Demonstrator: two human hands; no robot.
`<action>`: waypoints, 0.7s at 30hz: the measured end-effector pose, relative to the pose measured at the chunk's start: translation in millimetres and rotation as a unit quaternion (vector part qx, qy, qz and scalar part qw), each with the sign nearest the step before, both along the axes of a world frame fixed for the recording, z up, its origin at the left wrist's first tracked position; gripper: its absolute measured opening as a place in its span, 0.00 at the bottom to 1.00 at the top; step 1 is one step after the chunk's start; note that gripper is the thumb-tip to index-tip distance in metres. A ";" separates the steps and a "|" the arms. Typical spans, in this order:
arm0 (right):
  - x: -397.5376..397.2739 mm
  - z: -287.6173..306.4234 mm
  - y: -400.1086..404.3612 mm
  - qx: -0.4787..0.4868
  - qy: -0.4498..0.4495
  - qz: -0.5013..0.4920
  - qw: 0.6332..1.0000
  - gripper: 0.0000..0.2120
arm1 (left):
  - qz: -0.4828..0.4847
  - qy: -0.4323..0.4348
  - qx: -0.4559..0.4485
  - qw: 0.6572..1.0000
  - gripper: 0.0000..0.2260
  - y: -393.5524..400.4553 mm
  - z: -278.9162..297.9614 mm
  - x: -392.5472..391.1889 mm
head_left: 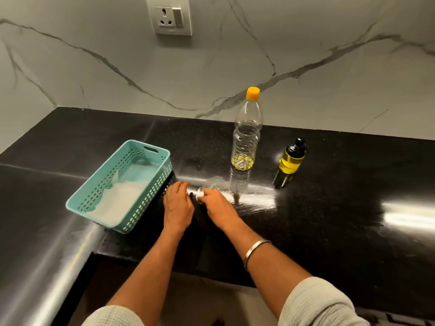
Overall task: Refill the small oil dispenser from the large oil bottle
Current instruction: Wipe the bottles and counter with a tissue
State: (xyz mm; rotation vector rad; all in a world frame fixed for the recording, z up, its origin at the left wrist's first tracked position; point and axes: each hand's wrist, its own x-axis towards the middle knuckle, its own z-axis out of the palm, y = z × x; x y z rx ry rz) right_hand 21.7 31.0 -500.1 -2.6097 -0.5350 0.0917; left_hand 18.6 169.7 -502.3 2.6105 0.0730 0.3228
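Marble wall with a socket (172, 17) behind; black glossy surface (329, 231) runs below it, smeared with white streaks near the middle. Teal basket (91, 198) sits left, white tissue (117, 201) lying in it. Large bottle (247, 135) stands upright mid-surface, orange cap on, only a little yellow oil at the bottom. Dispenser (292, 158) stands just right of it, apart, black top on, looks mostly full of oil. Both hands are low on the surface in front of the bottle, near the basket's right wall: left hand (177, 205) and right hand (217, 205) close together, fingers curled down around something small and whitish between them, maybe a wad of tissue or a cap, can't tell which. Steel bangle (255, 251) on right wrist.

Judgement: pouring looks done, this is wipe-up. Risks: oily smear gets spread wider instead of lifted; slick fingers could slip on either bottle; a sweep to the right could knock the light, near-empty bottle over
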 end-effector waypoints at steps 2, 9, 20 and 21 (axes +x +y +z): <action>-12.4 -1.3 -14.6 0.006 0.003 -0.017 1.000 0.12 | -0.002 -0.002 0.006 1.000 0.16 -12.4 2.6 -6.4; -52.1 -2.3 -94.2 -0.006 0.016 -0.139 0.990 0.08 | -0.046 -0.018 0.001 0.999 0.15 -76.0 12.2 -35.7; -147.5 7.8 -255.5 0.135 0.017 -0.377 0.916 0.07 | -0.181 -0.042 -0.001 0.983 0.16 -219.3 23.8 -96.5; -162.6 8.5 -267.8 0.196 0.006 -0.402 0.895 0.06 | -0.201 -0.044 -0.003 0.979 0.15 -238.2 23.3 -103.8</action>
